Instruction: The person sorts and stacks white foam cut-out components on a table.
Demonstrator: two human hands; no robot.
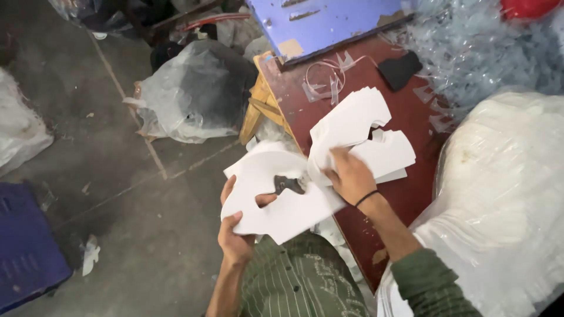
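My left hand grips the lower edge of a stack of white cut-out foam sheets, thumb through a notch in it. My right hand pinches the stack's right side, where it meets a second fanned pile of white cut-out sheets lying on the dark red table. A black band circles my right wrist. The sheets in my hands hang off the table's left edge, above my green striped lap.
A large plastic-wrapped white bundle fills the right. A blue board, a black piece and clear plastic scraps lie at the table's far end. On the concrete floor stand a clear bag and a blue crate.
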